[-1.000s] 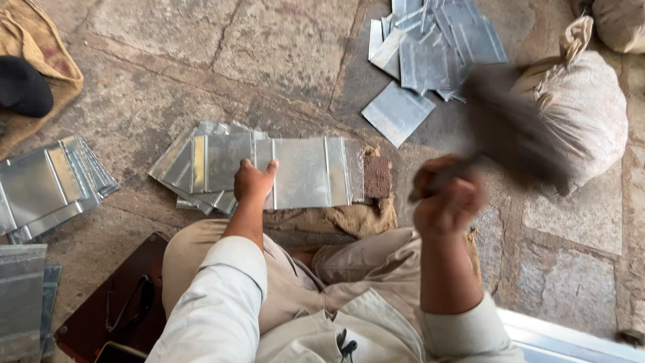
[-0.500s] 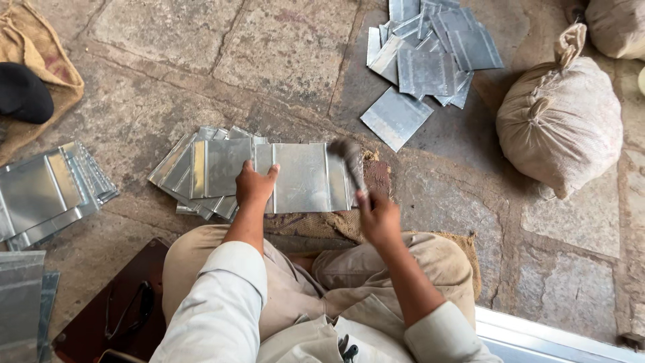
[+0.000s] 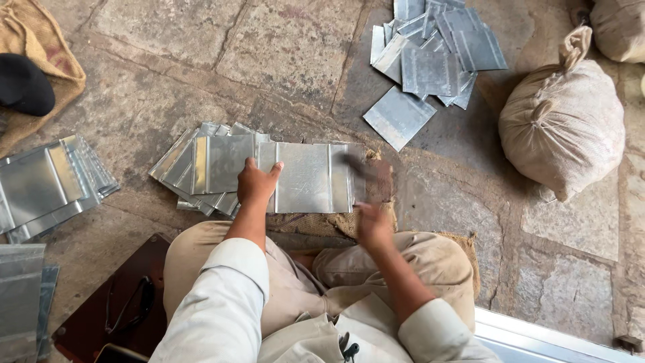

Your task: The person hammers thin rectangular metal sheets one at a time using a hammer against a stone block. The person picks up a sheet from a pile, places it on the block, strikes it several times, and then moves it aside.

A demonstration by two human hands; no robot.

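Left hand [image 3: 255, 183]: fingers flat, pressing metal sheet [image 3: 302, 176], gripping nothing.
Right hand [image 3: 371, 225]: closed around blurred hammer [image 3: 368, 176].
Risk: hammer may hit near fingers if sheet slips.

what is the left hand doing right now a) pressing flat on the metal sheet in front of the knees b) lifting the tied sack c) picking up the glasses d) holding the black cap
a, the left hand lies palm down on the metal sheet on the stone floor, far from the tied sack, black cap and glasses.
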